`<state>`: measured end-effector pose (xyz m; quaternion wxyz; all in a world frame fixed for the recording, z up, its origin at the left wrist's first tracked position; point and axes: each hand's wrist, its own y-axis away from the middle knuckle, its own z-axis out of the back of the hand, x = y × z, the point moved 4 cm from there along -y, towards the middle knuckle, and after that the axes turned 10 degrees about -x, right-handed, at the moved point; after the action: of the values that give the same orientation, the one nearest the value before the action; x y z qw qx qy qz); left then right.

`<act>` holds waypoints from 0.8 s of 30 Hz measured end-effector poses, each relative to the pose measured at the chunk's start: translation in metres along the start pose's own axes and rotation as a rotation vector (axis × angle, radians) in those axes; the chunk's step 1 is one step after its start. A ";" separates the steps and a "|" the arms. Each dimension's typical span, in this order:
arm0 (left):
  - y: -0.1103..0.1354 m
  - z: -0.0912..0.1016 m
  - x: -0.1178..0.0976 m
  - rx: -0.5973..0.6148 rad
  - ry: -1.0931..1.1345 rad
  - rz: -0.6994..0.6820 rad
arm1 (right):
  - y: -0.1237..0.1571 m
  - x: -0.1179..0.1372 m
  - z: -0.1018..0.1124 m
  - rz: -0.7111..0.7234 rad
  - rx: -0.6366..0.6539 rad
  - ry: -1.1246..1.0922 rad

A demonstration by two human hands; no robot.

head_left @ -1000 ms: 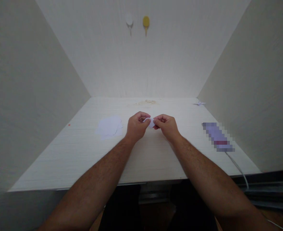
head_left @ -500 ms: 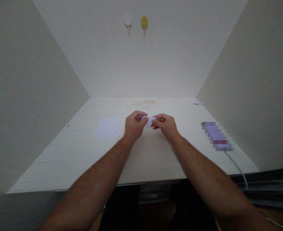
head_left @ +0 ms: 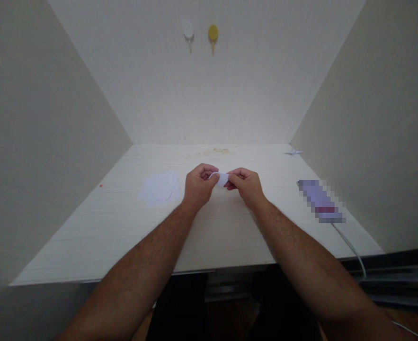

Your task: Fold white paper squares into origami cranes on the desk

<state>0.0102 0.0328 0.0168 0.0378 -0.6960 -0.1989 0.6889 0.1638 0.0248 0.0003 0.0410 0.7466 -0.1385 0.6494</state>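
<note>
Head view: folded paper [head_left: 223,178] pinched between both hands' fingers [head_left: 213,176].

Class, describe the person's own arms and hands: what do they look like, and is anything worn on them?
Both arms are bare: the left forearm and right forearm show no sleeve up to the picture's lower edge, and both carry visible hair. The left hand and right hand are bare too, without gloves. No watch, band or bracelet shows at either wrist.

Both forearms are stretching forward, with the left hand [head_left: 197,187] and right hand [head_left: 248,187] curling inward, fingertips pinching either side of the small white paper scrap [head_left: 222,179].
</note>
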 end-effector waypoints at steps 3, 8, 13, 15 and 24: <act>0.001 -0.001 -0.001 0.022 -0.008 -0.002 | 0.000 0.000 -0.001 0.009 0.019 0.005; 0.002 -0.002 -0.002 0.056 -0.023 -0.003 | 0.000 0.000 -0.001 0.037 0.021 0.016; 0.003 -0.002 0.000 0.079 -0.027 -0.015 | 0.000 0.001 -0.001 0.095 0.035 0.069; 0.003 -0.003 0.001 0.086 -0.032 -0.024 | 0.001 0.002 -0.001 0.142 0.030 0.097; 0.002 -0.003 -0.001 0.053 -0.034 -0.064 | 0.008 0.010 -0.002 0.341 -0.012 0.262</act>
<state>0.0137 0.0308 0.0173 0.0746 -0.6764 -0.2033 0.7040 0.1608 0.0159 0.0094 -0.0474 0.6212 -0.2604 0.7376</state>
